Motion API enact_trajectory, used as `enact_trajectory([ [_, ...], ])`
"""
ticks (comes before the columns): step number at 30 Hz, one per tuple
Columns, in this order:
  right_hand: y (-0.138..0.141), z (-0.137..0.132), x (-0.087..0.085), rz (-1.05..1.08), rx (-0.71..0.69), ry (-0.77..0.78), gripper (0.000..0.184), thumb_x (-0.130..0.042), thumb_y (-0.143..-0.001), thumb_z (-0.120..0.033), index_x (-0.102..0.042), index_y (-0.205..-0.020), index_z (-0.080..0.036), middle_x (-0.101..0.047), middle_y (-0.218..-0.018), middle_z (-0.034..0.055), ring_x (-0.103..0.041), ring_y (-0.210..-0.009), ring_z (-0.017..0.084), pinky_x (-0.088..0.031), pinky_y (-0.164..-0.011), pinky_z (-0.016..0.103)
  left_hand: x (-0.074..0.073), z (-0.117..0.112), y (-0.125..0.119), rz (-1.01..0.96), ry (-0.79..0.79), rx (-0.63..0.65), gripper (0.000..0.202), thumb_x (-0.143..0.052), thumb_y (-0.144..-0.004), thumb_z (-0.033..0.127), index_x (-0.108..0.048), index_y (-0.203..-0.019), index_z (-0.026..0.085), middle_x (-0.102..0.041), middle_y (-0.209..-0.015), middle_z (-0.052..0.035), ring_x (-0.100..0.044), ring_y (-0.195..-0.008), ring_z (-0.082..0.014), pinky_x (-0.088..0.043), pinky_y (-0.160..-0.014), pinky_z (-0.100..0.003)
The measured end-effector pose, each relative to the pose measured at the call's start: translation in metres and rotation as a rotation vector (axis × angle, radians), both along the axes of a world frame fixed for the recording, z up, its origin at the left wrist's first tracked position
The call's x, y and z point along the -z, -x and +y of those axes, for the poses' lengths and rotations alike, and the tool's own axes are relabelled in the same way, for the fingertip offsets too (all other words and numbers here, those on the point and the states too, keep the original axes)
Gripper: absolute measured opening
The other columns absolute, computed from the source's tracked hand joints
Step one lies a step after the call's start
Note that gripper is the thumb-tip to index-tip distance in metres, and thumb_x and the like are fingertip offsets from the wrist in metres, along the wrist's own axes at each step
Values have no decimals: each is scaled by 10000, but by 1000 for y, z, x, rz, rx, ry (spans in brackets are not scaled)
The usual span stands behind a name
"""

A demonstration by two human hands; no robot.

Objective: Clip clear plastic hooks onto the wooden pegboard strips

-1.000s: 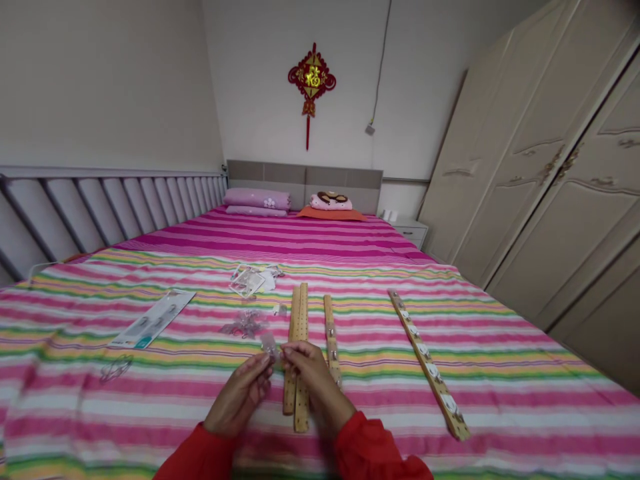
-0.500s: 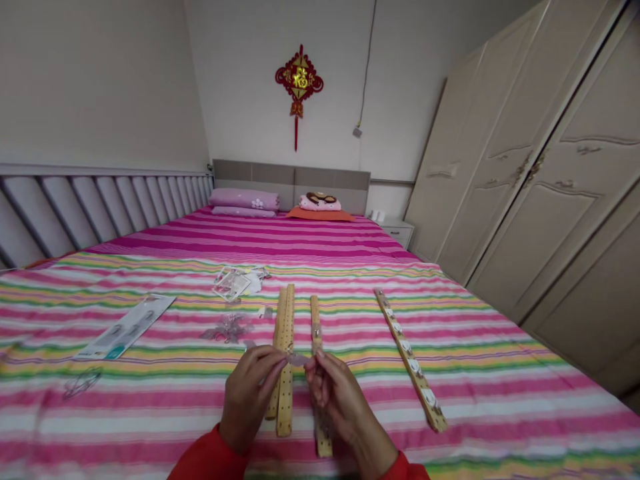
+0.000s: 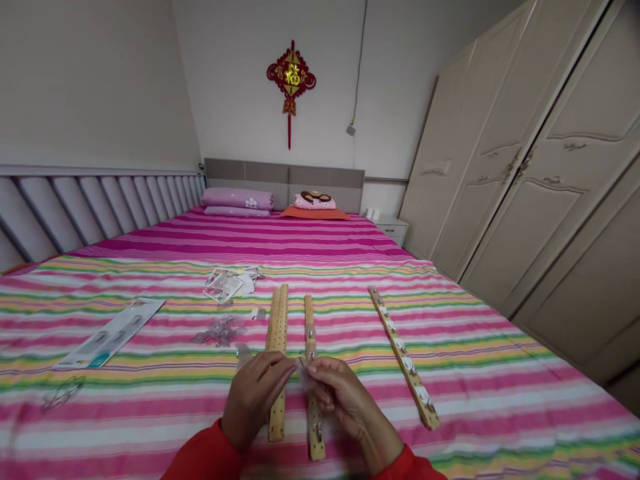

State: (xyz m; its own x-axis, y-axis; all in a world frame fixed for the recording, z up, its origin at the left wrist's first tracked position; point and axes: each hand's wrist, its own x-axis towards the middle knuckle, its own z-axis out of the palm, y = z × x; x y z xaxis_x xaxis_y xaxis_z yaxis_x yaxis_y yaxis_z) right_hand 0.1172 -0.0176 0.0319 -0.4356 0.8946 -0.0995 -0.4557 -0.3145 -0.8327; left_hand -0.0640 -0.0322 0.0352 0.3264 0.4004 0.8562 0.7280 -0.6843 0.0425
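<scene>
A small clear adhesive hook (image 3: 303,375) is pinched between my two hands, above a narrow wooden strip. My left hand (image 3: 257,393) is closed with its fingertips at the hook's left edge. My right hand (image 3: 345,397) holds its right side between thumb and fingers. Beneath lies the wooden strip (image 3: 309,307), with several clear hooks fixed along it; my right hand hides part of its middle. To the left, two wooden strips with rows of small holes (image 3: 278,417) lie side by side, partly under my left hand.
Another wooden strip (image 3: 415,380) with several white-backed hooks lies at the right. Loose clear hooks (image 3: 220,331) are piled left of centre, with packaging (image 3: 225,283) behind. A card with hooks (image 3: 113,333) and a wire piece (image 3: 63,393) lie at far left on the striped sheet.
The clear hook has turned from lying nearly flat to more upright between my fingers, closer to the right hand. The view has shifted slightly to the right.
</scene>
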Motion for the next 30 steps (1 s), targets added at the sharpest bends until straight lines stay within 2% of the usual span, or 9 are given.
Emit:
enact_trajectory([
  [5,-6,10,10,-78,89,-43,253,-759,-664,-353,-643,-675,-129,-410,-353,-88,-270,-317,33,-136,-365,206,10,8,-9,7,58,-25,167,-495,-887,136,-634,-955,200,-664,-859,-45,-621,-792,-132,-496,-691,-235],
  [8,-8,13,16,-157,161,-18,349,-769,-634,-439,-662,-734,-122,-422,-349,-85,-299,-312,41,-157,-351,193,13,8,-13,10,52,-42,179,-498,-880,129,-640,-949,211,-661,-840,-36,-613,-770,-128,-484,-679,-234],
  [12,-6,8,18,-138,308,24,458,-749,-609,-567,-638,-720,-137,-576,-518,-24,-387,-340,44,-211,-335,180,16,7,-17,-28,22,-146,146,-538,-855,137,-647,-920,208,-659,-827,-35,-602,-766,-142,-459,-689,-262],
  [14,-1,1,18,-106,335,9,444,-756,-616,-557,-623,-697,-141,-588,-564,-20,-401,-363,38,-241,-344,172,17,6,-19,-53,15,-212,115,-557,-843,146,-648,-884,201,-655,-809,-34,-589,-751,-151,-439,-688,-278],
  [19,19,-8,25,-100,390,-31,408,-819,-562,-485,-618,-673,-148,-478,-423,-76,-353,-346,39,-242,-357,172,16,5,-29,-42,29,-289,105,-557,-839,160,-654,-824,198,-636,-751,-24,-554,-714,-166,-371,-668,-307],
  [23,29,-5,33,-67,473,-18,369,-801,-593,-463,-640,-692,-146,-506,-453,-65,-340,-360,41,-230,-370,183,15,3,-36,-17,51,-301,142,-536,-850,174,-654,-777,202,-618,-702,-17,-528,-681,-167,-328,-653,-322],
  [27,30,-3,35,-62,520,-31,340,-805,-576,-443,-654,-655,-149,-549,-501,-34,-368,-407,63,-282,-396,201,16,2,-40,14,61,-283,183,-517,-852,168,-641,-723,208,-610,-684,-16,-517,-658,-161,-318,-641,-322],
  [30,28,-1,36,-83,549,-41,303,-790,-587,-429,-655,-638,-163,-546,-498,-28,-389,-428,84,-311,-414,217,17,1,-42,27,62,-259,191,-496,-865,166,-641,-749,209,-624,-711,-20,-534,-661,-159,-323,-627,-320],
])
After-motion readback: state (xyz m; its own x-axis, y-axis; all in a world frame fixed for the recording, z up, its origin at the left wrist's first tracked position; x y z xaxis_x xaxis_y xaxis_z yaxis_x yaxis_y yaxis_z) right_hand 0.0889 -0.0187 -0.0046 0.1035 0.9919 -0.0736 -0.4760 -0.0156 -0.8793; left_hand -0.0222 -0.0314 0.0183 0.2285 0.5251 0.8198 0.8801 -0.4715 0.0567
